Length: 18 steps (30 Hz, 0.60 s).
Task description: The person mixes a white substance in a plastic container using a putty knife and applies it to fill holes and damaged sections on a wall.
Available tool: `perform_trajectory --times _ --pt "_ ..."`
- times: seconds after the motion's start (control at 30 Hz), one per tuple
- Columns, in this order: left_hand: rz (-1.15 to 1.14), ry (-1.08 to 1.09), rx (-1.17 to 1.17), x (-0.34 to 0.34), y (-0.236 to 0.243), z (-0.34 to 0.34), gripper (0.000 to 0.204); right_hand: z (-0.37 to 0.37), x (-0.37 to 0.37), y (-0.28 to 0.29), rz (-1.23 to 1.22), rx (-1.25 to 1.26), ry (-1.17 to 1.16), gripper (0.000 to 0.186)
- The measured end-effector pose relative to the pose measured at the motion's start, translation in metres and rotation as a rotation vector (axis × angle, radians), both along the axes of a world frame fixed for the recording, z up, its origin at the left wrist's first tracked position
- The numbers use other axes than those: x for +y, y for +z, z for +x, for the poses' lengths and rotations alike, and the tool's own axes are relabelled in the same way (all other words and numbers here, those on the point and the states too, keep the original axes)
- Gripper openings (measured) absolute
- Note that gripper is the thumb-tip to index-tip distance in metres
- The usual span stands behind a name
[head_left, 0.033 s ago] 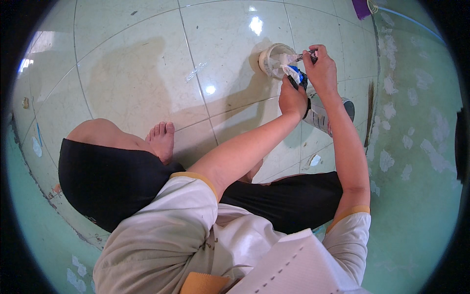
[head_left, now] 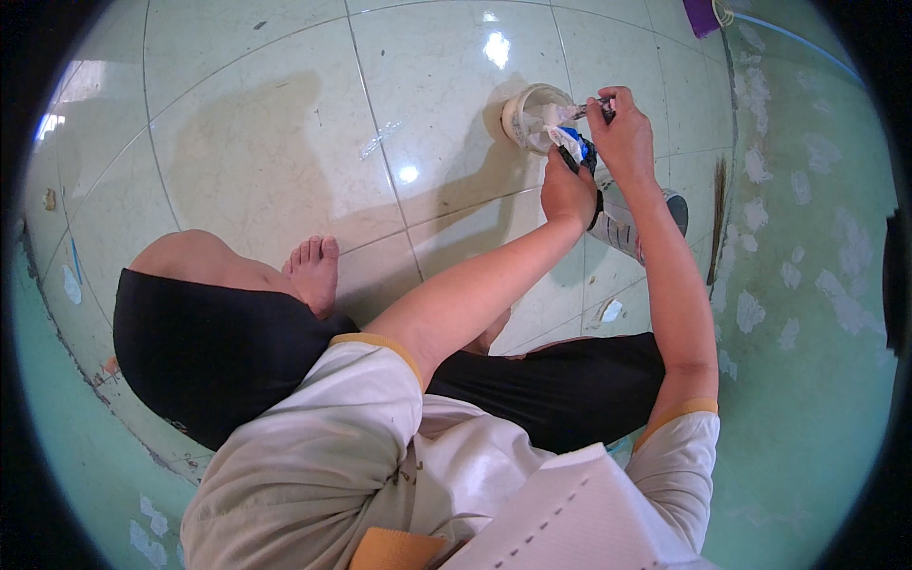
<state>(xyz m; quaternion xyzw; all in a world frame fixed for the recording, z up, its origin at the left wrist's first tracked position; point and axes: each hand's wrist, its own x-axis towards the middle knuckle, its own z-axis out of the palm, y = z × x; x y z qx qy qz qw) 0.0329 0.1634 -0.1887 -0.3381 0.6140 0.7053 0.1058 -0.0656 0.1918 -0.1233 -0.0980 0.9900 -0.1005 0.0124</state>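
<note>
Just beyond my hands a small off-white bucket (head_left: 513,119) stands on the floor, with whitish paste inside. My left hand (head_left: 568,190) is closed around a blue and black tool smeared with white paste (head_left: 574,142), its coated end at the bucket's near right rim. Above it my right hand (head_left: 624,138) grips the dark handle of a second tool (head_left: 581,111). That tool's pale, paste-covered end reaches over the bucket's right side. The exact kind of either tool cannot be made out. Beneath my forearms is a cylindrical container (head_left: 619,228), partly hidden.
A green wall (head_left: 817,285) with whitish patches rises at the right. Thin brown bristles (head_left: 718,218) lie along its base. At the upper right are a purple item (head_left: 701,17) and a light-blue cord (head_left: 798,43). A white scrap (head_left: 611,311) lies on the tiles near my leg.
</note>
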Motion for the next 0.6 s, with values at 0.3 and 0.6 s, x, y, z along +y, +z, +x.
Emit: perform_trajectory --times 0.3,0.6 --pt "0.073 -0.023 -0.034 -0.007 0.008 -0.003 0.047 0.008 -0.013 0.001 -0.008 -0.009 0.031 0.027" --pt "0.121 -0.067 -0.056 -0.003 0.007 -0.003 0.047 0.011 -0.02 0.004 -0.028 -0.029 0.017 0.028"
